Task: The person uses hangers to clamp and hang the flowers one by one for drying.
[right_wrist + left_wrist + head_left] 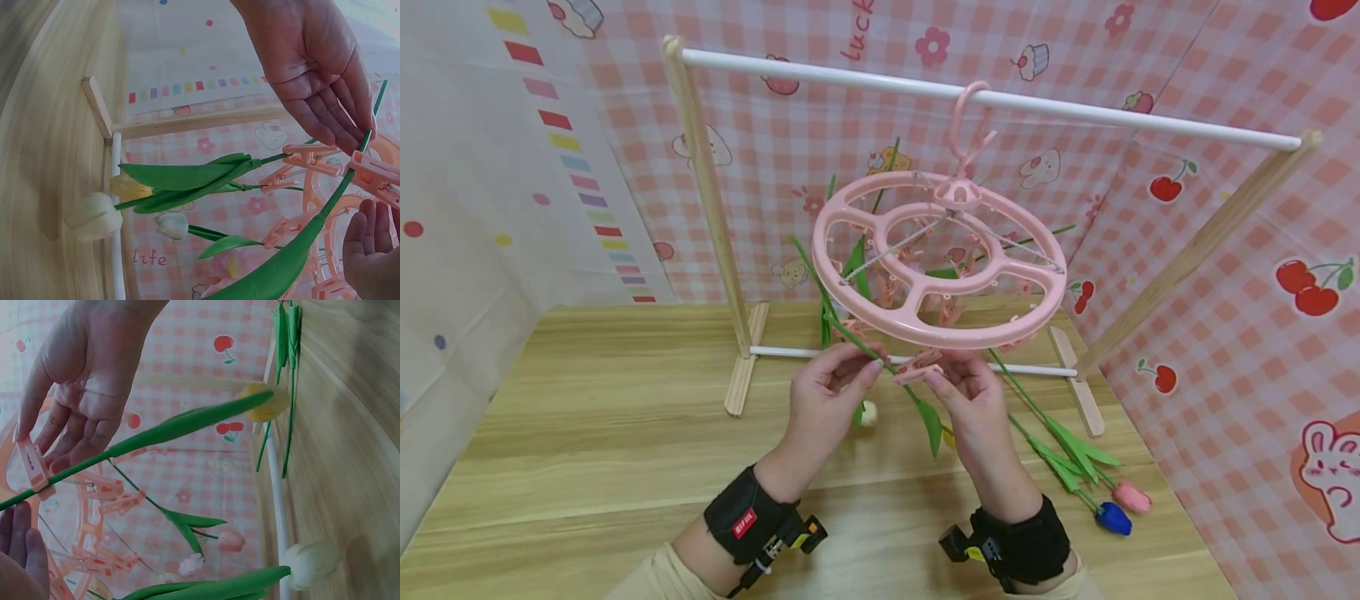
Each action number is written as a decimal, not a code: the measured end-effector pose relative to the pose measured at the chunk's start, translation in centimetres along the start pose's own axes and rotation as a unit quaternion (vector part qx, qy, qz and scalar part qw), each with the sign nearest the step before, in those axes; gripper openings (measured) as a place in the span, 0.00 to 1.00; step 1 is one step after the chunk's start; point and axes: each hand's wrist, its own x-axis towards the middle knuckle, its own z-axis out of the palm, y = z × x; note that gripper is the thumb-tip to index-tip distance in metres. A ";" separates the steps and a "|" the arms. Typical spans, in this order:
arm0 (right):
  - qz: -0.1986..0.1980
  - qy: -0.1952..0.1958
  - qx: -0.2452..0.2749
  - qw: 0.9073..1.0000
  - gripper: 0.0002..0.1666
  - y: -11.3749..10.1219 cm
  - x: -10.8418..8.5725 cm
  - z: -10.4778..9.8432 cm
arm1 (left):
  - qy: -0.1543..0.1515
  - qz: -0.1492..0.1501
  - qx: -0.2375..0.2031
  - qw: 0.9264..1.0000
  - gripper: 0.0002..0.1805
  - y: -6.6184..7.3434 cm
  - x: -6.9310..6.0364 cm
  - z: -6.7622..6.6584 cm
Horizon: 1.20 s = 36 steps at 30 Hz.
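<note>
Okay so the biggest thing you've got is that pink checked backdrop (760,150) across the back, then the wooden table (625,467) under everything. Your drying stand (712,208) sits on the table, wooden legs at both ends, and the round pink hanger (943,284) is hooked over its white top rod (850,80) at about 1 o'clock in the head view.

Taking the hanger as your clock: your left hand (823,400) is at 7, thumb and fingers pinching the green stem (337,195) of a yellow tulip (181,425). Your right hand (976,408) is between 5 and 6, pinching a clip. The yellow tulip slants down between your hands, bloom low at 6 o'clock and partly hidden behind your right wrist in the head view.

A blue tulip (1112,518) and a pink tulip (1132,497) lie on the table out near 5 o'clock, and a white tulip (94,215) dangles head-down at 7.

Smallest bit: that pink clip (32,465) is right at 6 o'clock, its mouth end up against the stem. Can't tell if it's actually biting down on it.
</note>
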 end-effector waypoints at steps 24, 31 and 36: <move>0.020 0.077 -0.027 0.996 0.20 0.8 0.0 -0.7 | -0.013 -0.048 0.001 0.999 0.14 -0.3 -0.6 -1.1; 0.000 0.093 -0.027 0.995 0.24 1.4 -0.1 -1.1 | -0.012 -0.021 0.012 1.000 0.13 -0.3 -0.7 -1.4; 0.008 0.107 -0.024 0.994 0.26 1.6 -0.2 -1.5 | 0.023 0.032 0.006 0.999 0.12 -0.1 -0.7 -1.9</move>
